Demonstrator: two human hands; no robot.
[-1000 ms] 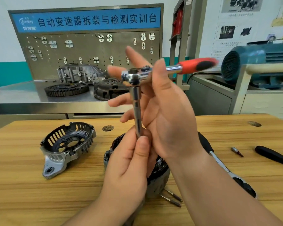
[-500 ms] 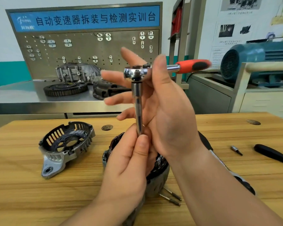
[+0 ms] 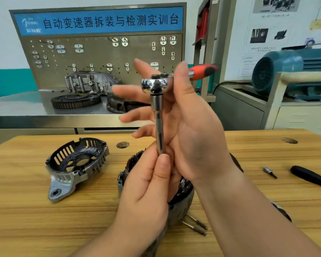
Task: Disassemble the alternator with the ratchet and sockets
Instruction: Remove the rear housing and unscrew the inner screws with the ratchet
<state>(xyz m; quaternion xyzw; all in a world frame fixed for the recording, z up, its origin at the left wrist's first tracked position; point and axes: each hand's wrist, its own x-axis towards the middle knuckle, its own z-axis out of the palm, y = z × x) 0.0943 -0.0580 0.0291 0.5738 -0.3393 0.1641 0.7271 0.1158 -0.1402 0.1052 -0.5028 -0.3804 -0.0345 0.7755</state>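
The right hand (image 3: 196, 130) pinches the head of the ratchet (image 3: 156, 84) under its thumb, with the other fingers spread. The left hand (image 3: 146, 186) pinches the lower end of the extension bar (image 3: 158, 123), directly above the alternator body (image 3: 182, 193) on the desk (image 3: 26, 219). If the bar comes loose suddenly, it may fall on the windings and damage them.

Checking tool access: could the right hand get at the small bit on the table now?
Probably not yet: the right hand is busy holding the ratchet. The bit itself lies uncovered on the table, so the path looks free.
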